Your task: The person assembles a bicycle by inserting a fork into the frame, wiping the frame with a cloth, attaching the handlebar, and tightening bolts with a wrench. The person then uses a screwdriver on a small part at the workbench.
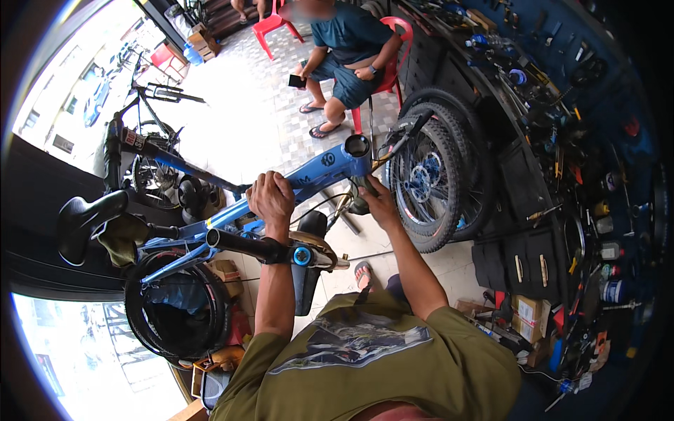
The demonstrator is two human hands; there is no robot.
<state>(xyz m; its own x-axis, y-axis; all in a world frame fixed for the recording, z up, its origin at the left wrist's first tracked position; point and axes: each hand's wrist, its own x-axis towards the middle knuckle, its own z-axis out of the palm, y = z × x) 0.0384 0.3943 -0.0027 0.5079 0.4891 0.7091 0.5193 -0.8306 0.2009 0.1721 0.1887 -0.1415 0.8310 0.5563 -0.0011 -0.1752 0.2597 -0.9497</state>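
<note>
Blue bicycle frame (319, 170), one, set at a slant across the middle of the view, its open head tube (357, 146) at the upper right end, bare of fork and handlebar. Left hand (271, 199): fingers clasped over the top tube, knuckles up. Right hand (379, 204): fingers bent around a dark item (359, 203) (partly covered, its kind unclear) just below the head tube. Clamp with blue knob (302, 256), one, attached to a black tube (246, 245), beside the left forearm. Saddle (90, 219), black, at the frame's left end; olive cloth (121, 239) hanging just beside it. Tyres (221, 309), black, low at left beneath the frame's rear end (whether mounted, cannot tell). Wheels with knobbly tyres (449, 184), upright, grouped at right near the right hand. Further out: second bicycle (130, 107), dark, standing at upper left; seated person (351, 31) in dark clothing, on a red chair (402, 35), a dark flat object (297, 81) in one hand; tiled floor (281, 105), patterned. Right margin: assorted tools (554, 31) in quantity, a blue-and-white tub (613, 291), a cardboard box (530, 318) lower down.
</note>
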